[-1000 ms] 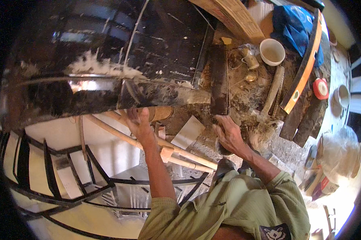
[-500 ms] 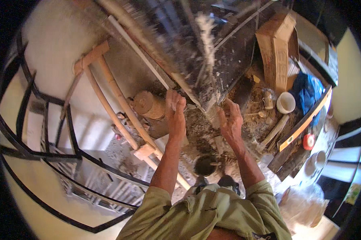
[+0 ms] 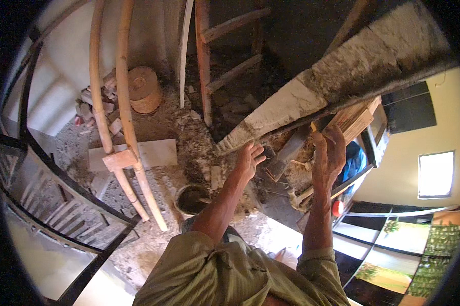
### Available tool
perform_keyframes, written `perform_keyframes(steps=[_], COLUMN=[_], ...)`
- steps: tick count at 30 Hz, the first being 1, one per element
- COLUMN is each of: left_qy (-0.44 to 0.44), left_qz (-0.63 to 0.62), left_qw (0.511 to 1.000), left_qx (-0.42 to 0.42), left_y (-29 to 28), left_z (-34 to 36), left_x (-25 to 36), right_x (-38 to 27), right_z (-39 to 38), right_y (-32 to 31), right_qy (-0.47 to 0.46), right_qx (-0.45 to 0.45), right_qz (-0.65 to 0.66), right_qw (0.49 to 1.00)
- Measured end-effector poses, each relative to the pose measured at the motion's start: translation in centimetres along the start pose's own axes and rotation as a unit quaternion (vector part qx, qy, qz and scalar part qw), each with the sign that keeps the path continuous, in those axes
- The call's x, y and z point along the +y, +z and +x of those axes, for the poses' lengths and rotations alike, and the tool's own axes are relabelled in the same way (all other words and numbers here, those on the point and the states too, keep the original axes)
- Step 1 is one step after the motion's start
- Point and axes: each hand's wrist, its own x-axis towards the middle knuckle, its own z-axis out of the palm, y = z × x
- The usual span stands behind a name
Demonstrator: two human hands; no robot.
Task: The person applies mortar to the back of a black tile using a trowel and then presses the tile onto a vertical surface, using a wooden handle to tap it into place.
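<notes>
My left hand (image 3: 250, 161) is beside the narrow lower end of a rough, plastered wall edge (image 3: 286, 104). Its fingers are partly bent and apart, with nothing visible in them. To the right, my right hand (image 3: 329, 153) is raised in front of a cardboard box, its fingers curled together. Whatever it may hold is hidden or too small to name. A small yellow-orange piece (image 3: 313, 126) shows by its fingertips; I cannot tell whether they touch it. Below my left forearm, a dark bucket (image 3: 192, 199) stands on the floor with a handle leaning inside.
A wooden pole ladder (image 3: 123, 97) leans at the left, near a round clay-coloured block (image 3: 144, 90) and broken bricks (image 3: 95, 104). Another ladder (image 3: 204, 66) stands beyond. At right are the cardboard box (image 3: 353, 121), blue plastic (image 3: 353, 162) and a red round thing (image 3: 337, 208).
My view has swung to the right, bringing a bright window into sight. My right hand has risen away from the wall corner. My left hand has moved close to the wall's lower end.
</notes>
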Motion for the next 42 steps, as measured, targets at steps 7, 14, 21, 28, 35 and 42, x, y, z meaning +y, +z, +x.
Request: perform_keyframes(steps=[7, 14, 21, 28, 35, 42], left_qy=[-0.043, -0.042, -0.001, -0.015, 0.009, 0.026], left_qz=[-0.111, -0.162, -0.213, -0.250, -0.292, -0.316], left_qw=[0.991, 0.985, 0.972, 0.966, 0.955, 0.945], left_qx=[-0.059, -0.041, -0.096, -0.060, -0.059, -0.087], left_y=[1.4, 2.7, 1.5, 2.2, 1.6, 1.4], left_z=[2.2, 1.6, 3.4, 3.2, 3.4, 3.2], left_x=[-1.5, -1.1, -2.7, -3.3, -5.0, -5.9], right_x=[-1.3, -1.9, -2.1, -1.5, -0.7, 0.0], right_z=[0.8, 1.5, 1.7, 1.5, 0.9, -0.9], right_y=[2.0, 2.9, 3.8, 4.0, 3.2, 1.3], right_qy=[-0.027, -0.030, -0.094, -0.141, -0.122, -0.051], right_qx=[0.012, 0.042, 0.053, 0.076, 0.061, 0.089], right_qz=[-0.022, -0.048, -0.144, -0.171, -0.159, -0.116], right_qw=[0.999, 0.998, 0.984, 0.972, 0.978, 0.988])
